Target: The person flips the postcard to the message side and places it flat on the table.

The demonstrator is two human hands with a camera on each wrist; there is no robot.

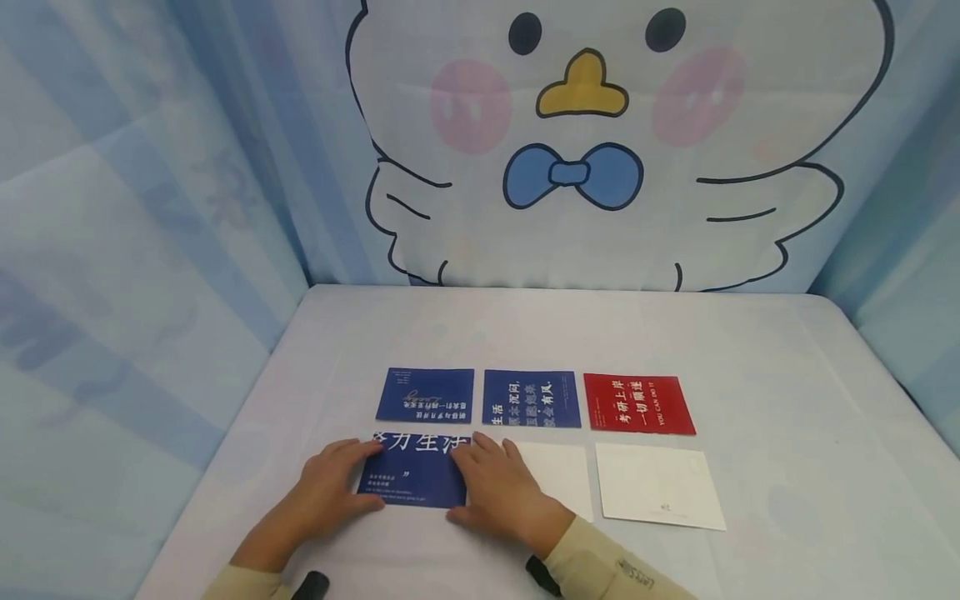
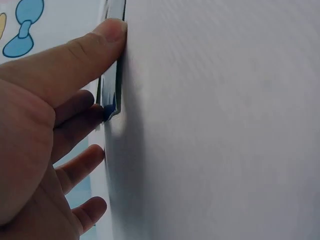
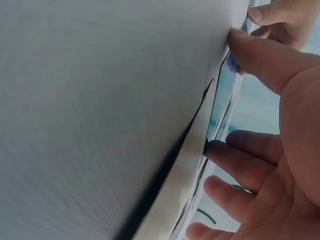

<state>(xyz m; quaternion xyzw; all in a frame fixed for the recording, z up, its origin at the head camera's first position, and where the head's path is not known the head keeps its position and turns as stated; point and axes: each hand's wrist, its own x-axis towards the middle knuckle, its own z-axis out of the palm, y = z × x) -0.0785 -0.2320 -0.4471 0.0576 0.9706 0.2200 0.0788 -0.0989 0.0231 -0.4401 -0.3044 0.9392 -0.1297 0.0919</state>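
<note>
A blue card (image 1: 412, 475) with white lettering lies at the near left of two rows of cards on the white table. My left hand (image 1: 331, 487) is at its left side, thumb near the lower corner and index finger near the upper one. In the left wrist view, the left thumb (image 2: 111, 31) touches the card's edge, with the other fingers extended. At the card's right side, my right hand (image 1: 506, 492) has its thumb low and its fingertips on the upper right part. It also partly covers a white card (image 1: 562, 475).
Behind lie two more blue cards (image 1: 425, 396) and a red card (image 1: 639, 404). Another white card (image 1: 660, 486) is at the near right. A cartoon-printed curtain (image 1: 573, 242) stands behind the table (image 1: 787, 375), with blue curtains at both sides.
</note>
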